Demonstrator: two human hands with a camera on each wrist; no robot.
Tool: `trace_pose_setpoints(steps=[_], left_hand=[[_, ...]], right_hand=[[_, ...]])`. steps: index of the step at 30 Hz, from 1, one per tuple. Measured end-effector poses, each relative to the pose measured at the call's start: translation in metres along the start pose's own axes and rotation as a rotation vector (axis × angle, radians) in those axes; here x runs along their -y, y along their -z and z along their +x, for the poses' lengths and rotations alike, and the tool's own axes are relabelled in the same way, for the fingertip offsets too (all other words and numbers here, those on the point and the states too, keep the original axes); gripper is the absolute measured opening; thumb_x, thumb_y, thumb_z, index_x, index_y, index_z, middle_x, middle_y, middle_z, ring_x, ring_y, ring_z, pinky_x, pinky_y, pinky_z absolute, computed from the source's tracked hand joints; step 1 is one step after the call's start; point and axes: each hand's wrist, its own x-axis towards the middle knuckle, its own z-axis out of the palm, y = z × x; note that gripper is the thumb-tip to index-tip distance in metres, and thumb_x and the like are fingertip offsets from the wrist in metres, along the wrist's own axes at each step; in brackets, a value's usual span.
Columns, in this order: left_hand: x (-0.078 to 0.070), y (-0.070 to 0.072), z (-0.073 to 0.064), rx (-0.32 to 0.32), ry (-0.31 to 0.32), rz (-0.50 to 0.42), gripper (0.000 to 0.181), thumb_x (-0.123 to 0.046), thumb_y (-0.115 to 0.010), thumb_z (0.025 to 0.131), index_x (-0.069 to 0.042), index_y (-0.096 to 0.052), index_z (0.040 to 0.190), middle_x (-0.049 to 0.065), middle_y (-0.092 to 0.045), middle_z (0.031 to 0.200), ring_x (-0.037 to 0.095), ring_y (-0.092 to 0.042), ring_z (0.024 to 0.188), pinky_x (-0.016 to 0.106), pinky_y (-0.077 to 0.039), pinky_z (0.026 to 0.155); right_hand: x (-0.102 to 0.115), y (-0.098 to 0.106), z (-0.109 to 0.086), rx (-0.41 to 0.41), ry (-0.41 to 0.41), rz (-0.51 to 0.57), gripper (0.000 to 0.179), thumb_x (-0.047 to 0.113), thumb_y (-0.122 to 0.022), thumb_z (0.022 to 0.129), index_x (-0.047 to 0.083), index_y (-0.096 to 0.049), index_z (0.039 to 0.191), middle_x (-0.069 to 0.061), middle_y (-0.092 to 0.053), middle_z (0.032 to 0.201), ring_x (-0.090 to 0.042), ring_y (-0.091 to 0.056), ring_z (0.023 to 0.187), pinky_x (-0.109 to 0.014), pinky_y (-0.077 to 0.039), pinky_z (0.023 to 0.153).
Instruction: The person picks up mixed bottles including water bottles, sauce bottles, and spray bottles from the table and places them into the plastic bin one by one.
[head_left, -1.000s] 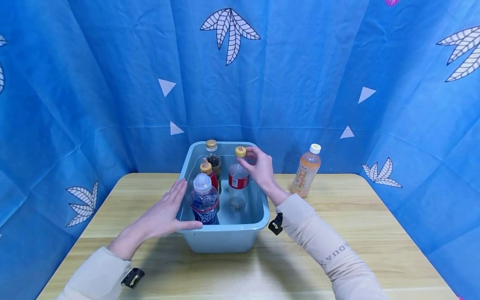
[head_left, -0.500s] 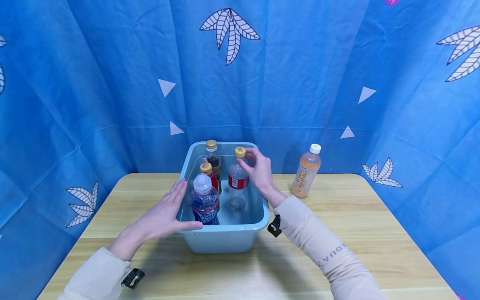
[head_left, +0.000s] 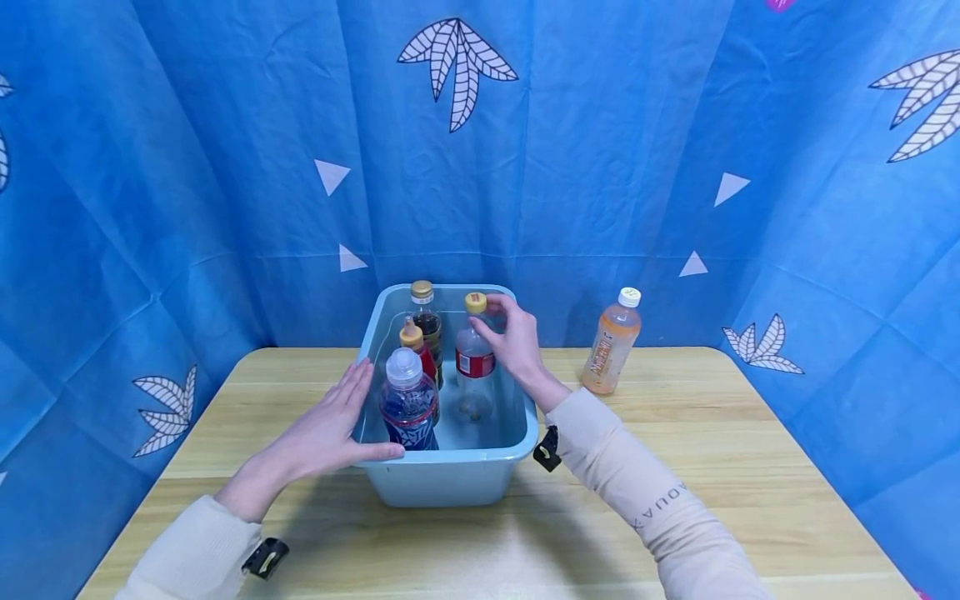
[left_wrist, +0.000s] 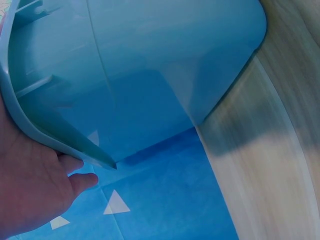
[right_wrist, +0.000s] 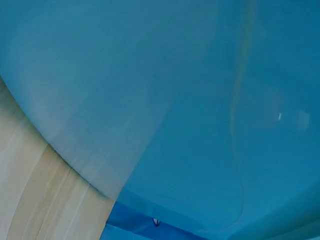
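Note:
Inside a light blue plastic basin, my right hand pinches a clear bottle just below its yellow cap. The bottle has a red label and stands nearly upright in the right half. My left hand lies along the basin's near left corner, fingers extended on the left rim and thumb on the front rim. In the left wrist view, part of that left hand shows against the rim. Only the basin's outer wall fills most of the right wrist view; the right hand is hidden there.
Along the basin's left side stand a blue-labelled bottle, a red squeeze bottle with a yellow top and a dark bottle with a gold cap. An orange drink bottle stands on the wooden table, right of the basin.
The clear bottle's top and my right hand have shifted slightly left. My left hand stays on the rim, and the other bottles keep their places.

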Motion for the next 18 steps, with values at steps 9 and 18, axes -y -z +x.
trace_pose_setpoints(steps=[9, 18], left_hand=[[-0.0023, -0.0002, -0.0013, -0.005, 0.001, -0.002, 0.114, -0.069, -0.057, 0.065, -0.007, 0.000, 0.143, 0.014, 0.001, 0.147, 0.032, -0.002, 0.133, 0.054, -0.015, 0.101], [-0.0042, -0.0014, -0.0031, -0.005, 0.010, -0.005, 0.114, -0.069, -0.057, 0.066, -0.007, 0.000, 0.143, 0.014, 0.001, 0.148, 0.032, -0.002, 0.133, 0.054, -0.015, 0.102]], right_hand=[[0.0004, 0.0012, 0.0004, 0.002, -0.009, -0.021, 0.035, 0.024, -0.066, 0.081, 0.010, -0.054, 0.111, -0.004, -0.060, 0.105, -0.016, -0.056, 0.094, -0.034, -0.049, 0.079], [-0.0008, 0.0030, -0.0007, 0.000, -0.023, -0.038, 0.038, 0.023, -0.067, 0.080, 0.009, -0.053, 0.112, -0.005, -0.059, 0.106, -0.015, -0.055, 0.094, -0.030, -0.049, 0.078]])
